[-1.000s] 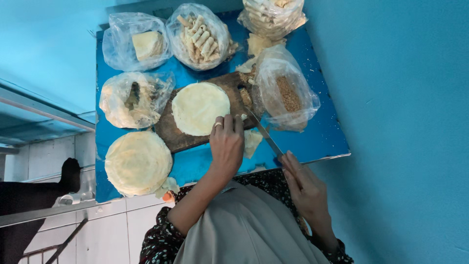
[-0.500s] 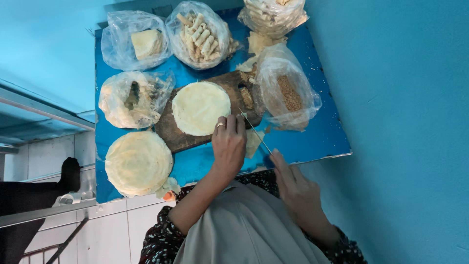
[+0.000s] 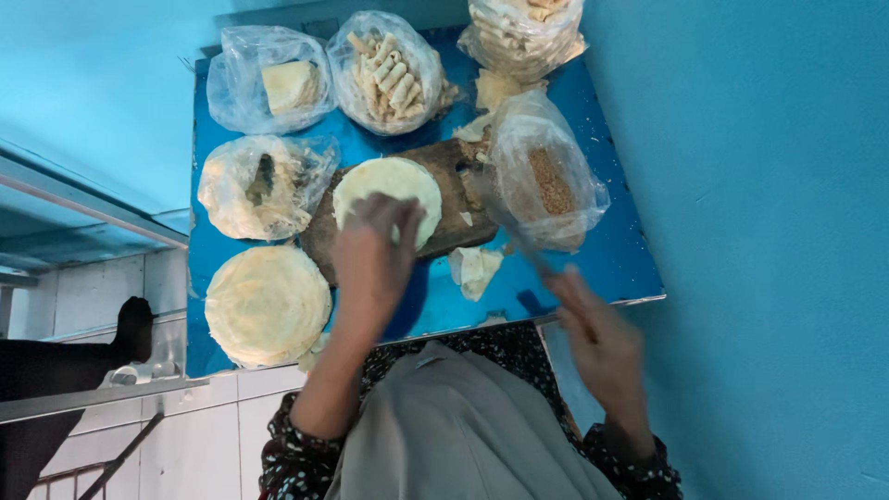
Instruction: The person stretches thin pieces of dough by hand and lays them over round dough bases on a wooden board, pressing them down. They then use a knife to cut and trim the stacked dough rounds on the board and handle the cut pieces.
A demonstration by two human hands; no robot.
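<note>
On the far left of the blue table (image 3: 593, 268), a stack (image 3: 267, 304) of pale round sheets lies flat near the front edge. Behind it sits a clear bag (image 3: 255, 190) of pale dough with something dark in it, and behind that a bag (image 3: 278, 85) holding a yellowish block. Moving right: a bag of rolls (image 3: 389, 79), thin rolled sticks heaped together. In the middle, a dark wooden board (image 3: 444, 208) lies slanted across the table, and on its left end rests the wrapper (image 3: 387, 190), a thin, pale, round disc, lying flat.

The left hand (image 3: 370, 255) is on it, fingers spread wide and pressing flat on the disc's near edge, palm down, holding nothing. The wrapper lies straight ahead of that hand, away from the body, so this hand is clearly the nearer one.

Right again: a pale scrap (image 3: 474, 268) just beside the board, then a bag of brown grains (image 3: 546, 176), with another bag of rolls (image 3: 523, 32) behind it at the far edge. The right hand (image 3: 602, 347) hovers off the table's front corner, blurred, closed on a knife (image 3: 519, 236) whose long blade points up-left towards the board. The wrapper lies to its left, well apart.
</note>
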